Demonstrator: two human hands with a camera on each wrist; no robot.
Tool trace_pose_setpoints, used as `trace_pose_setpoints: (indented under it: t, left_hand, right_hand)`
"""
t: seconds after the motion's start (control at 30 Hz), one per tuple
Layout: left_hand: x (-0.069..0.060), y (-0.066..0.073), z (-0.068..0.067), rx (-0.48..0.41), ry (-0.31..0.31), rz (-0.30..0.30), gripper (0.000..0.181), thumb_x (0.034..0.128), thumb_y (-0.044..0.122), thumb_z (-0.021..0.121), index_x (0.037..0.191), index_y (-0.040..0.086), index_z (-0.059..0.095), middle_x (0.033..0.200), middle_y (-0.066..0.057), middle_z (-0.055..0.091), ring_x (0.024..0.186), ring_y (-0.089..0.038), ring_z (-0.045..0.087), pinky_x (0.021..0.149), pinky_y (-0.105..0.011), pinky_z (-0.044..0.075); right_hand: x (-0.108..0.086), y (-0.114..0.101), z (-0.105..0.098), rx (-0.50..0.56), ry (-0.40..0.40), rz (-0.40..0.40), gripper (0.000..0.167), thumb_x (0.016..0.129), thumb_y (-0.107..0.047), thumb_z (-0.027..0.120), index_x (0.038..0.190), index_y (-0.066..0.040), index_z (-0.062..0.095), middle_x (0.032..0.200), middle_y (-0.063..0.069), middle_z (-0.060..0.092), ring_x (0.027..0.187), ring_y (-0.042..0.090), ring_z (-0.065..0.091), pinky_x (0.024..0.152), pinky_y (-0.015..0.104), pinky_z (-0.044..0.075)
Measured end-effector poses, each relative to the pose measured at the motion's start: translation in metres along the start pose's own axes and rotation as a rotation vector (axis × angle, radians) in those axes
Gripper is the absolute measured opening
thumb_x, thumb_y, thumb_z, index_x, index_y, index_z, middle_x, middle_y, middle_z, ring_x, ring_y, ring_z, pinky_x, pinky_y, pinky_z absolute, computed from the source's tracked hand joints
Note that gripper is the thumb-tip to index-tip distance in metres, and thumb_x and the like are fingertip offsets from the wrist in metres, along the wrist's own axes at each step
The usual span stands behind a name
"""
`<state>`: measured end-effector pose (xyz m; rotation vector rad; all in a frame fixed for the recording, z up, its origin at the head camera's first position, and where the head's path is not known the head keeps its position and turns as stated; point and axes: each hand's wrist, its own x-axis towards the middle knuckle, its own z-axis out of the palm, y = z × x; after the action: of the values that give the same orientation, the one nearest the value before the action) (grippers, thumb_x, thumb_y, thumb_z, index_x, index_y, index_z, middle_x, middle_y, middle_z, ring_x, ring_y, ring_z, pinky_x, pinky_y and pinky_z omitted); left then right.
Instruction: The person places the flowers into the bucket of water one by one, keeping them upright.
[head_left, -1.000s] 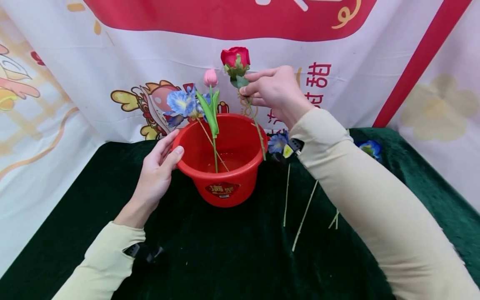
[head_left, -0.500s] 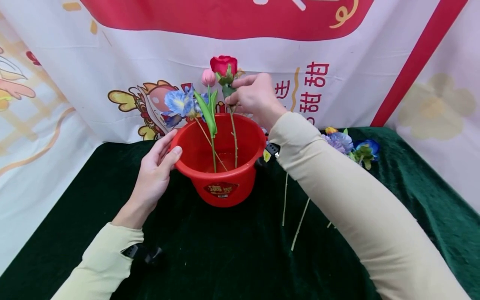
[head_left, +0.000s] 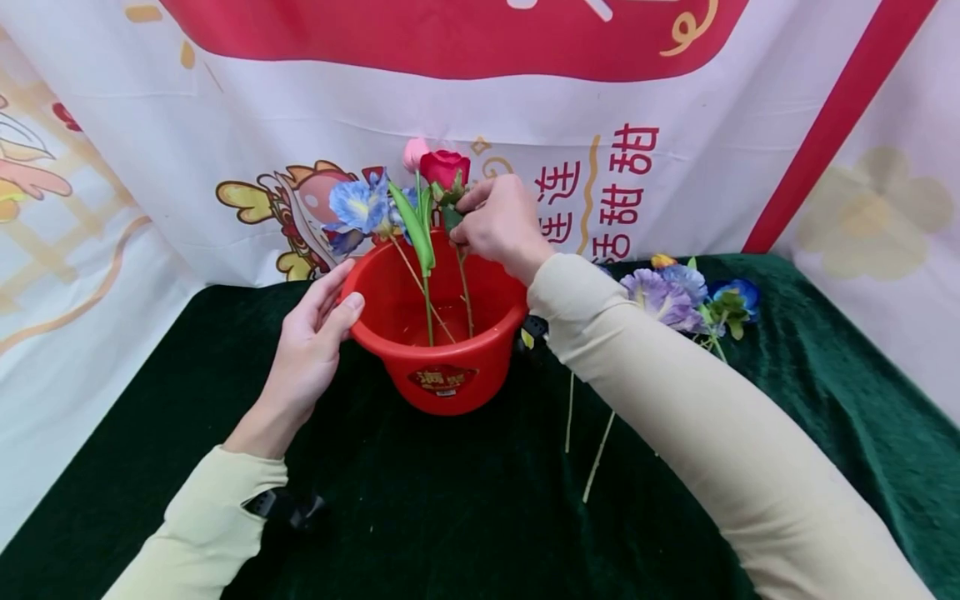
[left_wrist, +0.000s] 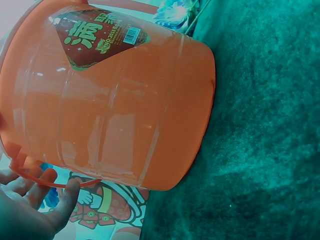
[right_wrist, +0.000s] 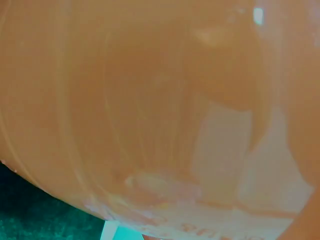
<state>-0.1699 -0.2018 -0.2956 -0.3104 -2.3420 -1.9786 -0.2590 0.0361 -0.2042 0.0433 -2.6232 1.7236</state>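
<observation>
Red rose [head_left: 445,169]: bloom above the mouth of the bucket [head_left: 491,375], stem [head_left: 466,292] down inside it. Long axis ran near upright, bloom tipped slightly left; whether the stem's end met the bottom could not be told. Right hand [head_left: 504,223] was nearer, directly right of the stem, over the bucket's right side. Its thumb and fingers pinched the rose just under the bloom. Left hand [head_left: 315,333] held the bucket's left rim, thumb toward the near side, fingers behind, the bucket filling the gap between.

Beside the rose, on its left, stood a tulip [head_left: 414,153] and a blue flower [head_left: 363,204], stems in the same bucket. Bucket sat near the back edge of the worktop [head_left: 420,500]. Toward the back right corner lay a purple flower [head_left: 663,300] and a deep-blue one [head_left: 738,298]; the right sleeve [head_left: 675,392] partly hid that group. Printed backdrop [head_left: 315,92] hung behind the back edge.
</observation>
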Motion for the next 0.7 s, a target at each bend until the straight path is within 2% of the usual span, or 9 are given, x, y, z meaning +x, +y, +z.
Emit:
trace_pose_setpoints:
  t: [0.1, 0.27, 0.4, 0.5, 0.7]
  left_hand:
    - [0.000, 0.000, 0.000, 0.003, 0.001, 0.001, 0.064, 0.1110, 0.038, 0.054, 0.168, 0.020, 0.031, 0.171, -0.007, 0.040, 0.147, -0.023, 0.050, 0.099, -0.010, 0.054]
    - [0.000, 0.000, -0.001, 0.005, 0.002, -0.002, 0.064, 0.1109, 0.039, 0.055, 0.168, 0.021, 0.032, 0.171, -0.007, 0.040, 0.146, -0.022, 0.051, 0.099, -0.010, 0.054]
    - [0.000, -0.001, -0.001, 0.003, -0.001, -0.007, 0.065, 0.1107, 0.039, 0.055, 0.168, 0.022, 0.032, 0.171, -0.007, 0.040, 0.144, -0.019, 0.052, 0.099, -0.010, 0.054]
    - [0.000, -0.001, -0.001, 0.002, -0.003, -0.008, 0.065, 0.1108, 0.039, 0.055, 0.169, 0.021, 0.031, 0.171, -0.007, 0.040, 0.143, -0.017, 0.052, 0.099, -0.010, 0.054]
    - [0.000, -0.001, 0.000, 0.002, -0.001, -0.001, 0.065, 0.1108, 0.040, 0.055, 0.168, 0.021, 0.031, 0.170, -0.007, 0.041, 0.143, -0.017, 0.053, 0.099, -0.011, 0.054]
  right_hand:
    - [-0.001, 0.001, 0.000, -0.067, 0.019, -0.014, 0.031, 0.087, 0.005, 0.081, 0.117, -0.004, 0.080, 0.140, 0.009, 0.067, 0.091, 0.022, 0.079, 0.072, 0.028, 0.066]
    - [-0.004, 0.001, -0.002, -0.144, 0.005, -0.015, 0.029, 0.088, -0.001, 0.083, 0.117, -0.008, 0.081, 0.137, 0.008, 0.068, 0.093, 0.018, 0.075, 0.071, 0.025, 0.065]
    - [-0.009, 0.001, -0.005, -0.163, -0.021, -0.009, 0.026, 0.090, -0.007, 0.084, 0.116, -0.009, 0.082, 0.121, 0.009, 0.073, 0.086, 0.021, 0.079, 0.073, 0.026, 0.065]
    - [-0.012, 0.002, -0.009, -0.166, -0.045, 0.003, 0.024, 0.091, -0.010, 0.083, 0.115, -0.009, 0.082, 0.112, 0.010, 0.077, 0.088, 0.023, 0.081, 0.077, 0.028, 0.066]
    - [-0.019, 0.000, -0.025, -0.124, -0.070, 0.029, 0.021, 0.095, -0.014, 0.081, 0.114, -0.007, 0.082, 0.111, 0.011, 0.077, 0.088, 0.022, 0.082, 0.081, 0.031, 0.067]
